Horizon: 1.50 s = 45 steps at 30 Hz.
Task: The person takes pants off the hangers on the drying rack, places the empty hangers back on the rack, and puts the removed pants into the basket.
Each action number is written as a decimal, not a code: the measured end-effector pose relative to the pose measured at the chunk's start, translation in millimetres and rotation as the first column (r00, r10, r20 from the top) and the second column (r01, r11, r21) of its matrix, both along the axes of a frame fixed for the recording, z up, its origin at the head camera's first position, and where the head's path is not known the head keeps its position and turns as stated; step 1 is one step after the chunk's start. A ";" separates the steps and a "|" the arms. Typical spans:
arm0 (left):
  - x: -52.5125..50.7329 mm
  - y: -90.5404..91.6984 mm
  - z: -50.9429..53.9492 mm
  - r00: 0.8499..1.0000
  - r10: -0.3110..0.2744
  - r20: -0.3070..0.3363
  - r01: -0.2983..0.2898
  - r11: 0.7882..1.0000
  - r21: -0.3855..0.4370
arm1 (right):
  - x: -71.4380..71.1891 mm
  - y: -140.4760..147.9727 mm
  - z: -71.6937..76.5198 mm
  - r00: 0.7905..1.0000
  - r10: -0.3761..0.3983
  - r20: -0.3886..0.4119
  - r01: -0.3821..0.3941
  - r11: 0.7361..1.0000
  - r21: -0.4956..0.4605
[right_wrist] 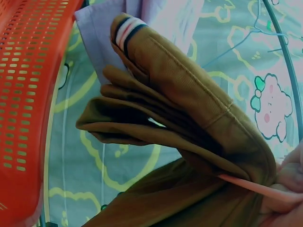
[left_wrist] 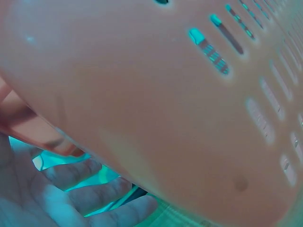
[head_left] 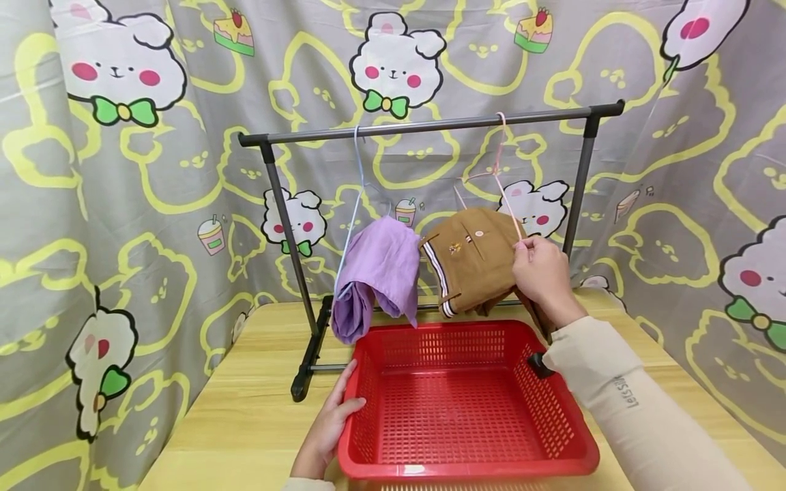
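Brown shorts with a striped waistband hang folded over a pink hanger on the rack's bar. My right hand pinches the hanger's right side; in the right wrist view the hand is at the edge, by the pink wire and the brown cloth. A red basket sits in front of the rack, nothing inside it. My left hand holds the basket's left rim, thumb over the top; its fingers are spread beneath the rim in the left wrist view.
Purple cloth hangs on a blue hanger to the left of the shorts. The dark rack stands on the wooden table. Below the basket's front edge, another red perforated surface shows. A patterned curtain surrounds the table.
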<state>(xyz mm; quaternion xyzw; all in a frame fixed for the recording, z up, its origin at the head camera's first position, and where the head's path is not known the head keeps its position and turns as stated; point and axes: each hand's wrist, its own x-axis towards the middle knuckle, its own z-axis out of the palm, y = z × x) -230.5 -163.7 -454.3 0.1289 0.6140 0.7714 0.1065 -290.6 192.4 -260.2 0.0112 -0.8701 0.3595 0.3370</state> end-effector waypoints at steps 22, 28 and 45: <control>-0.3 -0.3 1.1 1.000 0.009 0.011 -0.009 1.000 -0.003 | -0.4 7.0 -1.1 0.998 -0.051 -0.037 0.052 0.998 0.024; -0.1 0.0 0.6 1.000 0.014 0.005 -0.014 1.000 -0.001 | 0.0 6.8 -2.7 0.997 -0.059 -0.051 0.060 0.998 0.019; 1.3 0.8 1.0 1.000 0.004 0.005 -0.004 1.000 0.010 | 4.0 9.4 4.1 0.992 -0.059 -0.109 0.061 0.998 0.010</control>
